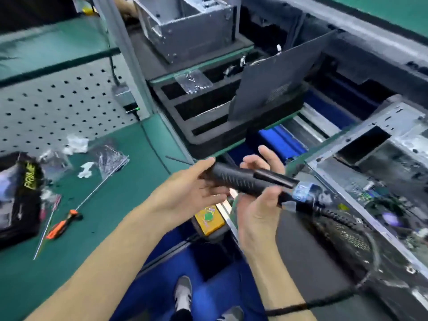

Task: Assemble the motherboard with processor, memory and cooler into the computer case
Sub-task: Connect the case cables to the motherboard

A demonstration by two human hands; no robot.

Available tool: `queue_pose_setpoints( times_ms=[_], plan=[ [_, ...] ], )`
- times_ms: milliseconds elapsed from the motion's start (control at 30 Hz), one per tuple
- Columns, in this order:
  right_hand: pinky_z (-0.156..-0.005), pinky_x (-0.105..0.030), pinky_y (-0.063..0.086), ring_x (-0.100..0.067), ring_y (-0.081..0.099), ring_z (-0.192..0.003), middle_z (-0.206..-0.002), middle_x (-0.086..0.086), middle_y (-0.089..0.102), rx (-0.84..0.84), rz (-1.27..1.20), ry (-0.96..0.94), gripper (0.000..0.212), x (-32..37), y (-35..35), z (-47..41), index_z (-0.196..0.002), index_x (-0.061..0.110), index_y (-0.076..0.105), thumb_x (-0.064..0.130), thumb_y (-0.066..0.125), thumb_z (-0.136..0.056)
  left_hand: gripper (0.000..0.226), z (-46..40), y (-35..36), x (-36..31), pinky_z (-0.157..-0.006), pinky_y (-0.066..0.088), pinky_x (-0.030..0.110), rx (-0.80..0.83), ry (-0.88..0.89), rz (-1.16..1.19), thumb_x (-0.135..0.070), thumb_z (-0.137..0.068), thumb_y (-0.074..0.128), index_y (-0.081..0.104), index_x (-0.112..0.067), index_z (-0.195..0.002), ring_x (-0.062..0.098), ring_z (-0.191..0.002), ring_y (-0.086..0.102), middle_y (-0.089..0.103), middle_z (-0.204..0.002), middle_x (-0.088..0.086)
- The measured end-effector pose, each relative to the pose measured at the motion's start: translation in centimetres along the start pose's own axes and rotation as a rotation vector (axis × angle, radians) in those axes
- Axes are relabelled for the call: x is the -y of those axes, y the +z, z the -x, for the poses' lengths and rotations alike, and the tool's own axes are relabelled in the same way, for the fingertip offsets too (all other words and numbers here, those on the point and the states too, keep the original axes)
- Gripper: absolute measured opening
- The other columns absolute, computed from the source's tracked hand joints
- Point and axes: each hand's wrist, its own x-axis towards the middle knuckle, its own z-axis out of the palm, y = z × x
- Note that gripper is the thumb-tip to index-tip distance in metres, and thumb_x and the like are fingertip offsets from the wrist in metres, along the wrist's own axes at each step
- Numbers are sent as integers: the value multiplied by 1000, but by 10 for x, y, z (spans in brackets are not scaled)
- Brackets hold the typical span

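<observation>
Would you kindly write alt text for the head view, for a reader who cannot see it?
Both hands, left hand and right hand, hold a black electric screwdriver above the workbench edge. An open computer case lies to the right; an orange screwdriver rests on the green mat.

Green-matted workbench [97,228], grey pegboard panel [58,107] behind it, blue floor [208,302] below, metal upright post [120,42]
</observation>
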Motion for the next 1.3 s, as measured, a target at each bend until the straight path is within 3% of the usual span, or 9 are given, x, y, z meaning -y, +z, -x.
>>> queue_pose_setpoints(
  times_ms=[100,233,333,467,700,933,1100,1200,1300],
  plan=[
    [-82,-24,45,-11,55,-82,-89,2,59,291,-113,152,88,-15,26,10,-116,31,62,90,70,-50,43,-9,-47,-4,-66,58,30,-77,12,76,-36,-82,73,65,-3,-107,23,-72,69,68,-86,13],
    [-73,-3,43,-10,54,-79,-80,15,49,492,-124,391,36,-46,68,24,-102,14,62,43,72,-83,45,-20,-107,-6,-77,61,37,-107,20,50,-39,-77,76,72,-3,-104,29,-93,72,73,-109,19],
    [-65,-11,48,-16,59,-92,-97,2,60,644,135,623,36,-80,90,43,-104,29,66,61,61,-88,28,-30,-150,-11,-74,61,36,-157,74,-21,-36,-79,76,78,-9,-88,27,-87,72,74,-99,19],
    [-89,-23,50,-13,58,-105,-111,11,57,625,242,414,52,-115,96,70,-138,44,50,11,59,-100,19,-48,-196,-11,-59,56,29,-212,147,-115,-27,-89,73,73,-9,-94,21,-71,71,74,-86,11],
    [-83,-22,52,-5,59,-98,-107,10,61,524,262,575,38,-159,146,69,-134,34,58,14,55,-102,21,-102,-254,2,-53,53,27,-450,150,-271,-23,-89,74,73,-4,-99,16,-62,65,68,-80,7],
    [-77,-12,45,3,58,-90,-103,5,63,529,306,634,33,-199,175,81,-131,28,61,14,56,-102,23,-149,-291,28,-61,55,41,-609,174,-653,-35,-83,78,72,-13,-84,17,-54,51,50,-55,-2],
    [-80,-12,47,-2,60,-95,-97,14,64,517,301,633,33,-220,182,83,-129,31,62,15,58,-100,26,-169,-299,35,-44,33,16,-642,249,-885,-47,-80,74,60,-26,-73,2,-48,51,53,-46,-18],
    [-80,-11,47,-2,61,-96,-97,16,64,520,298,634,33,-227,186,80,-128,31,62,14,58,-100,30,-177,-300,36,-50,34,26,-663,232,-1018,-49,-81,72,62,-25,-96,20,-68,62,53,-54,-8],
    [-80,-10,47,-2,61,-95,-98,10,66,505,288,635,34,-229,191,79,-129,31,62,15,58,-100,80,-181,-301,35,-66,46,36,-653,180,-1077,-51,-82,70,32,-20,-146,34,-86,64,66,-74,3]
  ],
)
